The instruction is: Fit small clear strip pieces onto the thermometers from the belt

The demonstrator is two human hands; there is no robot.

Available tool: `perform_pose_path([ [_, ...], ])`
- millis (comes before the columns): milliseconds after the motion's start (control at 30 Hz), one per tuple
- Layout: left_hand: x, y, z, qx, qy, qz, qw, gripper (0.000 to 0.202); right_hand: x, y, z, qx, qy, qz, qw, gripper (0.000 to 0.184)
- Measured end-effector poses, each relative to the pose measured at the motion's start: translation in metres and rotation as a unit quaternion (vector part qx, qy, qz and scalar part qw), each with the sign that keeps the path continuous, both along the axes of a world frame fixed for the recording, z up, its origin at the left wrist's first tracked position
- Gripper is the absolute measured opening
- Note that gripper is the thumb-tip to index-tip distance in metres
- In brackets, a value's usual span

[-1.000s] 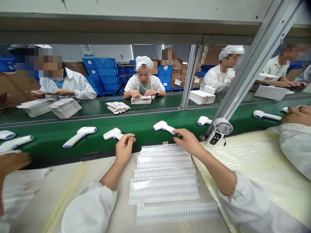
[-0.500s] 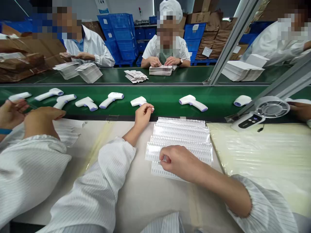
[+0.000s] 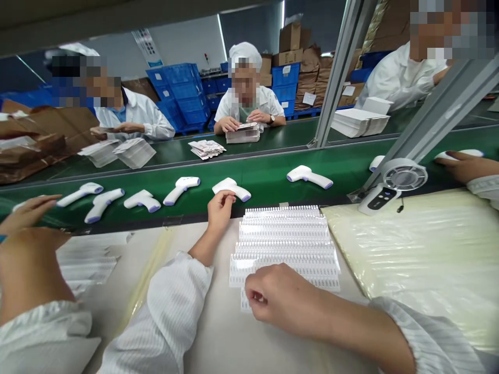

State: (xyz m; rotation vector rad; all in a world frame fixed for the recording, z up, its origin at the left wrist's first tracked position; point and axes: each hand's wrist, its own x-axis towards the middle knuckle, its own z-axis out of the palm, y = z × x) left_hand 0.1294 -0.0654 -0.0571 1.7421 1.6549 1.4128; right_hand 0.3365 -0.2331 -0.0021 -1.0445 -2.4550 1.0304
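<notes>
My left hand [image 3: 219,209] rests at the bench's far edge with its fingertips pinched together; what they hold is too small to make out. Just beyond it, a white infrared thermometer [image 3: 231,188] lies on the green conveyor belt [image 3: 273,176]. My right hand [image 3: 275,295] is curled, its fingertips pressed on the near edge of a stack of white ribbed plastic strips [image 3: 286,239] lying on the bench in front of me. Another thermometer [image 3: 309,176] lies on the belt to the right.
Several thermometers [image 3: 102,201] lie on the belt at left. A co-worker's hands [image 3: 27,244] work at my left, and another person's hand [image 3: 465,163] at the right holds a thermometer. A small white fan [image 3: 392,184] stands by a metal post. People across the belt handle paper stacks [image 3: 243,134].
My right hand came back from the thermometer on the belt to the near edge of the strips. My left hand stayed pinched at the belt edge. The thermometers have drifted along the belt.
</notes>
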Motion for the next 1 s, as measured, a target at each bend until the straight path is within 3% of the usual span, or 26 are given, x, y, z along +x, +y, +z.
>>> perform_pose_path([
  [133, -0.034, 0.035, 0.026, -0.003, 0.093, 0.059, 0.994, 0.034, 0.008, -0.001, 0.011, -0.057, 0.088, -0.019, 0.994, 0.018],
  [267, -0.081, 0.076, 0.054, -0.065, 0.150, 0.092, 0.982, 0.040, 0.017, 0.012, 0.026, -0.130, 0.196, -0.058, 0.970, 0.018],
  [400, -0.107, 0.099, 0.073, -0.131, 0.165, 0.064, 0.975, 0.027, 0.028, 0.036, 0.035, -0.243, 0.324, -0.135, 0.904, 0.006],
  [500, -0.103, 0.099, 0.087, -0.118, 0.151, 0.030, 0.981, 0.027, 0.039, 0.053, 0.037, -0.262, 0.427, -0.179, 0.847, 0.009],
  [600, -0.075, 0.078, 0.098, -0.068, 0.108, 0.003, 0.992, 0.042, 0.047, 0.063, 0.036, -0.241, 0.509, -0.207, 0.800, 0.012],
  [667, -0.042, 0.047, 0.100, -0.052, 0.067, -0.023, 0.996, 0.060, 0.049, 0.066, 0.036, -0.237, 0.539, -0.224, 0.777, 0.015],
  [733, -0.001, 0.006, 0.098, -0.068, 0.013, -0.076, 0.995, 0.065, 0.048, 0.066, 0.035, -0.231, 0.555, -0.235, 0.764, 0.017],
  [767, 0.021, -0.017, 0.096, -0.089, -0.025, -0.119, 0.989, 0.063, 0.047, 0.065, 0.036, -0.226, 0.561, -0.238, 0.760, 0.017],
  [800, 0.042, -0.039, 0.094, -0.133, -0.123, -0.185, 0.966, 0.061, 0.046, 0.064, 0.036, -0.218, 0.565, -0.240, 0.759, 0.017],
  [867, 0.076, -0.076, 0.093, -0.181, -0.238, -0.248, 0.921, 0.054, 0.045, 0.062, 0.036, -0.201, 0.570, -0.242, 0.759, 0.015],
  [933, 0.099, -0.099, 0.093, -0.203, -0.280, -0.267, 0.899, 0.047, 0.045, 0.060, 0.036, -0.179, 0.571, -0.248, 0.762, 0.013],
  [1000, 0.109, -0.108, 0.095, -0.206, -0.282, -0.260, 0.900, 0.046, 0.045, 0.059, 0.036, -0.147, 0.564, -0.258, 0.770, 0.010],
])
